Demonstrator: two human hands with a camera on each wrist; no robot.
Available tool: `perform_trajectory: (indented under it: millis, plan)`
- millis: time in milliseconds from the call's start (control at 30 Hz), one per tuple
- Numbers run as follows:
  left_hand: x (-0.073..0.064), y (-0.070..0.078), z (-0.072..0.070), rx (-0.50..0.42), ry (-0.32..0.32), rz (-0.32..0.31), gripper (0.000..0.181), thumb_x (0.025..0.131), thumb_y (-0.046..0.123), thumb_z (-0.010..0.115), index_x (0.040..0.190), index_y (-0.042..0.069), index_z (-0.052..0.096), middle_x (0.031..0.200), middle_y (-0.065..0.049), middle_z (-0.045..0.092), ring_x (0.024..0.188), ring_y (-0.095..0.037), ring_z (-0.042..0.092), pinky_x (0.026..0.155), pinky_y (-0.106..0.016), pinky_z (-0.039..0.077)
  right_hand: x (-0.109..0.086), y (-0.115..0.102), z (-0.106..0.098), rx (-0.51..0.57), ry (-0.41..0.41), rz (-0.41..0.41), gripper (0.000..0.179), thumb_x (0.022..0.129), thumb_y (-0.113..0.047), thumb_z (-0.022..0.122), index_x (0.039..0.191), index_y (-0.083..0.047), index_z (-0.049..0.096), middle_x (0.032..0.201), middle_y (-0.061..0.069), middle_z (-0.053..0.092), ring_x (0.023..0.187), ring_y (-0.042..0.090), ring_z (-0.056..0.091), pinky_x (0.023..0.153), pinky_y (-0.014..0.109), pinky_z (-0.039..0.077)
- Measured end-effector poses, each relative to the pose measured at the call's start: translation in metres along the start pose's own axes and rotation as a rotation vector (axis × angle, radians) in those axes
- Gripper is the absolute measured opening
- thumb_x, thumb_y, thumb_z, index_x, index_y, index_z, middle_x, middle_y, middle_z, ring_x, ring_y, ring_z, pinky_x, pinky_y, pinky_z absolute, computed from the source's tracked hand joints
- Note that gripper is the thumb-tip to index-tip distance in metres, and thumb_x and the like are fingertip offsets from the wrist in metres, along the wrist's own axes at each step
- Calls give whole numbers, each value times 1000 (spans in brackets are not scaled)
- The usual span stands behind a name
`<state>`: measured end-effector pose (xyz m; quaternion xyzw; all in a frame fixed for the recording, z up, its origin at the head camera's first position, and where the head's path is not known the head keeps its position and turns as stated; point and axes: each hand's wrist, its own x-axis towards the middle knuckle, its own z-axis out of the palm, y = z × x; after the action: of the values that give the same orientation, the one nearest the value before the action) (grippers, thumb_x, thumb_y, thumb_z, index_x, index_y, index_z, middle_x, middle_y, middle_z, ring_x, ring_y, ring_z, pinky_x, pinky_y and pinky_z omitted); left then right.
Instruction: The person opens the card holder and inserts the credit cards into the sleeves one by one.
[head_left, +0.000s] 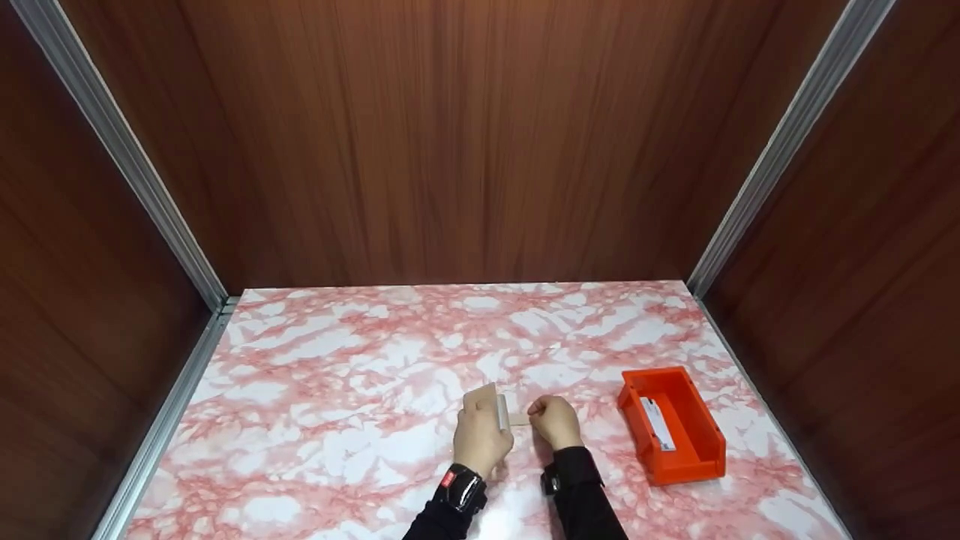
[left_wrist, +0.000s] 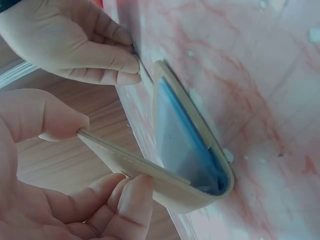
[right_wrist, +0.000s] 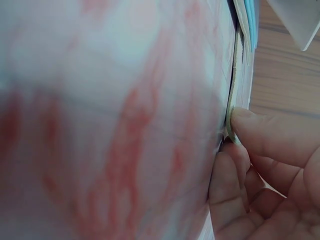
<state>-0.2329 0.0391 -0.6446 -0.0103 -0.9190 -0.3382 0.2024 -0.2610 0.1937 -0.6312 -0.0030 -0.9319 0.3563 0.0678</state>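
A beige card holder [head_left: 481, 393] stands half open on the marbled tabletop, its clear bluish plastic sleeves [left_wrist: 175, 132] showing between the covers in the left wrist view. My left hand [head_left: 481, 441] pinches the raised cover [left_wrist: 127, 161] between thumb and fingers. From the other cover a narrow beige strap [head_left: 519, 419] reaches to the right. My right hand [head_left: 556, 421] pinches the end of that strap [right_wrist: 237, 85] between thumb and forefinger, low over the table. The rest of its fingers are curled in.
An orange bin [head_left: 636, 442] sits to the right of my right hand, with a white labelled piece [head_left: 658, 424] along its inner left side. Dark wood panels [head_left: 450, 150] and metal posts [head_left: 135, 165] enclose the marbled table [head_left: 322, 420] at the back and sides.
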Motion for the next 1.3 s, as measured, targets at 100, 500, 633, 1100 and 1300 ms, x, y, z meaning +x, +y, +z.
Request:
perform_trajectory:
  millis: [100, 500, 633, 1100, 1300]
  plan:
    - [2, 7, -15, -64, -33, -37, 61, 65, 6, 81, 120, -15, 66, 118, -27, 67, 88, -44, 68, 72, -59, 59, 0, 0, 0, -4, 3, -7, 6, 78, 2, 69, 81, 1, 74, 77, 15, 73, 77, 30, 68, 80, 44, 58]
    - [12, -26, 0, -66, -107, -135, 70, 67, 8, 74, 133, -12, 63, 100, -25, 68, 85, -38, 69, 75, -54, 58, 0, -1, -1, 10, -14, 9, 6, 80, 2, 70, 83, 0, 75, 80, 14, 74, 79, 30, 69, 82, 45, 57]
    - [13, -1, -44, -106, -157, -168, 61, 71, 3, 73, 128, -18, 63, 102, -30, 69, 88, -44, 70, 82, -60, 59, 0, -1, -1, 8, -11, 9, 6, 80, 3, 70, 83, 0, 75, 80, 15, 74, 79, 31, 69, 82, 46, 57]
    - [18, -78, 8, -23, -97, -150, 27, 74, 3, 72, 99, 1, 64, 88, -14, 69, 77, -31, 69, 72, -48, 58, 3, 1, -1, 0, -40, 54, 6, 84, 1, 70, 84, -1, 75, 80, 12, 73, 79, 26, 67, 81, 42, 57]
    - [16, -85, -1, -59, -84, -155, 21, 80, 2, 72, 99, 1, 63, 85, -14, 68, 78, -32, 70, 77, -49, 60, 2, 2, -1, 2, -33, 38, 6, 83, 1, 69, 84, 0, 75, 81, 14, 74, 80, 28, 68, 83, 44, 58]
